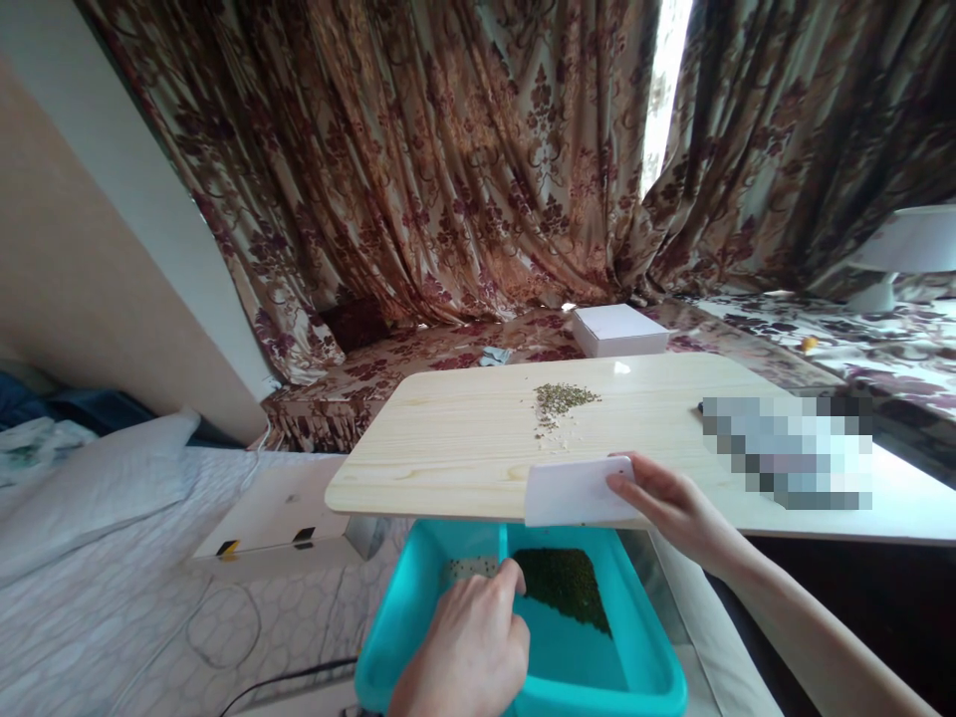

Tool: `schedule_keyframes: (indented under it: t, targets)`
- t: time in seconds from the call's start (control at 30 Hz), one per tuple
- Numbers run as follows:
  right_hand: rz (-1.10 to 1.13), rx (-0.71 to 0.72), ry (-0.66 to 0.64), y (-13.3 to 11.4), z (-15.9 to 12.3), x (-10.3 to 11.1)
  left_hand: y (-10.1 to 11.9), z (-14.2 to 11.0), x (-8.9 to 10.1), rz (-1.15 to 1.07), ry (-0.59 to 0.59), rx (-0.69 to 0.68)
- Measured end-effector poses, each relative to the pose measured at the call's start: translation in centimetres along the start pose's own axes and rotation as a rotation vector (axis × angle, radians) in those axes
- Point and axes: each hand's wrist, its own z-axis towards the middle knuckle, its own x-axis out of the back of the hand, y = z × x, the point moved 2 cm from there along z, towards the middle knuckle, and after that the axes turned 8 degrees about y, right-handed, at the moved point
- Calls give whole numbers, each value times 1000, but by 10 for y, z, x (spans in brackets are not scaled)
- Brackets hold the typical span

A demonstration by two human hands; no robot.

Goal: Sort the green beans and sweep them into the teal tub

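My right hand (664,503) grips the right end of a flat white card (572,491), tilted at the near edge of the pale wooden table (433,428). Beyond the card, a loose patch of small greenish-brown grains (564,398) lies on the tabletop, with paler bits scattered on its near side. Below the edge stands a turquoise two-part bin (634,687). Its right compartment holds a heap of dark green grains (564,588); a few pale and dark bits lie in the left one. My left hand (470,637) is closed over the bin's divider, which it partly hides.
A blurred-out object (792,453) lies on the table's right side. Behind the table are a white box (619,329) and a small cloth (494,356). A white case (284,508) and a cable (224,637) lie on the bed at left.
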Motion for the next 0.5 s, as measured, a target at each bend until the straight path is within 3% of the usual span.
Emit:
schedule_keyframes:
  t: [0.13, 0.33, 0.5]
  targets:
    - [15, -38, 81, -4, -9, 14, 10, -1, -4, 22, -31, -30]
    - [104, -48, 518, 7, 23, 59, 43, 5, -9, 26, -120, -86]
    - [102, -111, 646, 32, 40, 77, 61, 23, -17, 87, -238, 32]
